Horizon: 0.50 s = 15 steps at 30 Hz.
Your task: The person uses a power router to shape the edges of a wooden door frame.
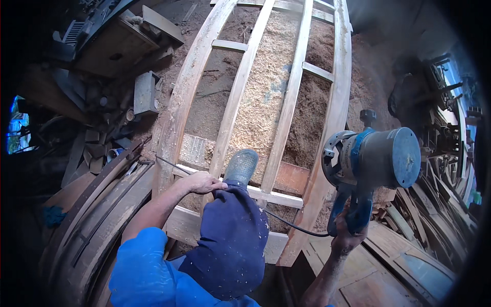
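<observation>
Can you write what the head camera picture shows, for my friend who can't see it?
A person's right hand grips a blue-and-grey power tool at the right side of a slatted wooden frame with sawdust inside it. The left hand is at the dark trouser leg, near a black cord.

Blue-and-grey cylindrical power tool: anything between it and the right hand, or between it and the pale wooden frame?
Nothing visible. The right hand grips the power tool directly; the thin black cord crosses the frame's near end, away from that gap.
</observation>
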Motion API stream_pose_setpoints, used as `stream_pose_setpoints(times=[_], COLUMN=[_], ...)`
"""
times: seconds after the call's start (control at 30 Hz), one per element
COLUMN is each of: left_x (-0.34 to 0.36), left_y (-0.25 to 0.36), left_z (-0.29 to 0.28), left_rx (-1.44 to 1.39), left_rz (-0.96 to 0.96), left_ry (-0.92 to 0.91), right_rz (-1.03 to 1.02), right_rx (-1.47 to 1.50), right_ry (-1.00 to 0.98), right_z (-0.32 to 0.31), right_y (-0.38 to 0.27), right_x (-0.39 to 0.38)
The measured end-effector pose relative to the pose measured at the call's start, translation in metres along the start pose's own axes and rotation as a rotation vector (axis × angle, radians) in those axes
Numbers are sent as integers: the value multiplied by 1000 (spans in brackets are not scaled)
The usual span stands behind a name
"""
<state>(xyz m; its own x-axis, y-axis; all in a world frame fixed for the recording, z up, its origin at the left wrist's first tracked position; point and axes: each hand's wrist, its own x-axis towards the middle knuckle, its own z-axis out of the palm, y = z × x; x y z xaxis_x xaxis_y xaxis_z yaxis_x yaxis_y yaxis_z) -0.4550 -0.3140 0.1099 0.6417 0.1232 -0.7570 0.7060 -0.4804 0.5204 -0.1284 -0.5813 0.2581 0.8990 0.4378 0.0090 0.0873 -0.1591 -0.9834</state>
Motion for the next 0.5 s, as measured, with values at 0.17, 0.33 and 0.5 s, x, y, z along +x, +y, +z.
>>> stream_pose_setpoints(times=[0.17,0.33,0.5], left_x=[-133,-258,-362], left_y=[9,78,132], left_z=[-87,-92,3], left_rx=[303,311,308], left_rz=[104,303,348], left_ry=[433,1005,1213], right_rz=[185,122,292], right_rx=[-161,-424,-596], right_ry=[-77,-273,-403], right_z=[-86,-155,-189], right_y=[-33,-58,-71], right_x=[-85,-174,-249])
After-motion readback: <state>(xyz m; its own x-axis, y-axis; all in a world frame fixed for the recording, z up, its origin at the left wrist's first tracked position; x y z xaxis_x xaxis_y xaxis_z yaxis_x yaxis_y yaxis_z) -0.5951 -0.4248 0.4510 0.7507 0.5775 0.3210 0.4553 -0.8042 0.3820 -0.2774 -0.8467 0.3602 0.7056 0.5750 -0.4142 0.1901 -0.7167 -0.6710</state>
